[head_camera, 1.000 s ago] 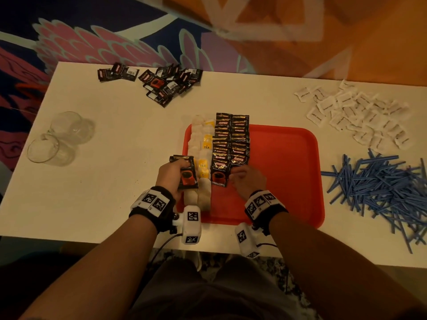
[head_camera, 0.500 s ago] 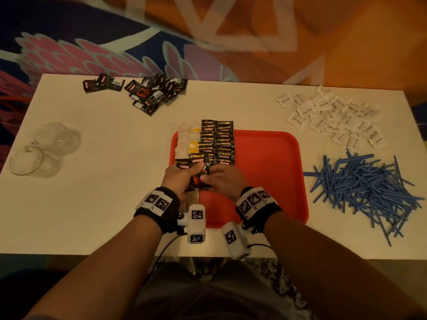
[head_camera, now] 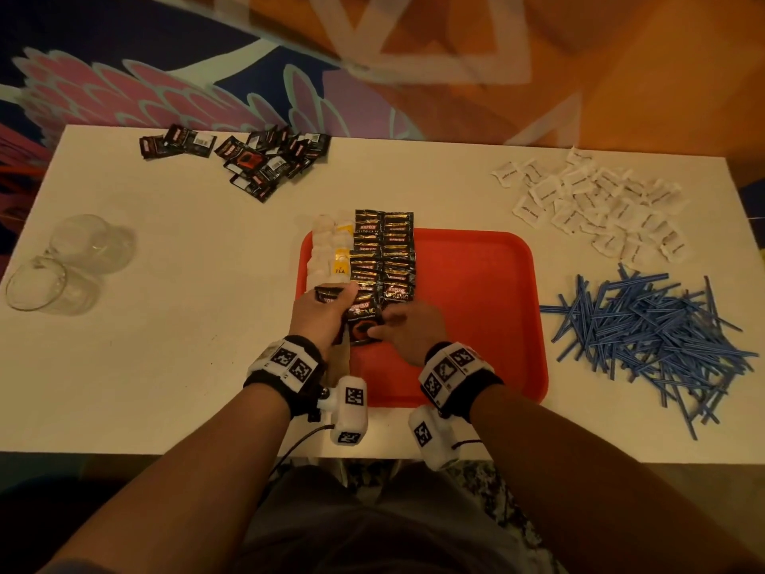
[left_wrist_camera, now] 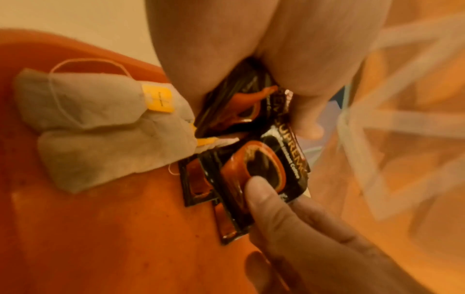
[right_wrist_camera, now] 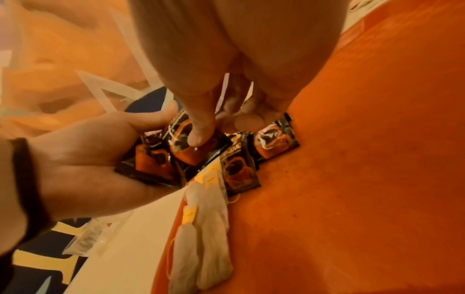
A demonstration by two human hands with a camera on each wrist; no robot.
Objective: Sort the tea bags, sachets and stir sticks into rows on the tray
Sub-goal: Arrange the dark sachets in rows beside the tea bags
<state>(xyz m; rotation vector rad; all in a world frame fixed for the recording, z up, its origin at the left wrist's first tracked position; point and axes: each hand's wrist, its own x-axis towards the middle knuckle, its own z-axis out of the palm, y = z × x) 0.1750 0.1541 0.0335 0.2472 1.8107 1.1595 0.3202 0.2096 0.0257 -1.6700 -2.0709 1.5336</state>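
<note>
A red tray (head_camera: 476, 308) holds a row of tea bags (head_camera: 327, 258) along its left edge and two rows of black coffee sachets (head_camera: 383, 250) beside them. My left hand (head_camera: 331, 302) grips a small stack of black sachets (right_wrist_camera: 148, 165) at the near end of those rows. My right hand (head_camera: 385, 325) meets it there and pinches the top sachet (head_camera: 364, 325), with its thumb (right_wrist_camera: 198, 127) pressed on the printed cup. In the left wrist view the tea bags (left_wrist_camera: 100, 123) lie just left of the held sachets (left_wrist_camera: 264, 165).
On the white table (head_camera: 186, 345), loose black sachets (head_camera: 265, 159) lie at the back left and white sachets (head_camera: 592, 205) at the back right. Blue stir sticks (head_camera: 645, 337) are piled right of the tray. Two glasses (head_camera: 62, 267) lie at the far left.
My left hand brought its sachets from the tray's left edge in to the near end of the sachet rows. My right hand closed in and took hold of the top sachet.
</note>
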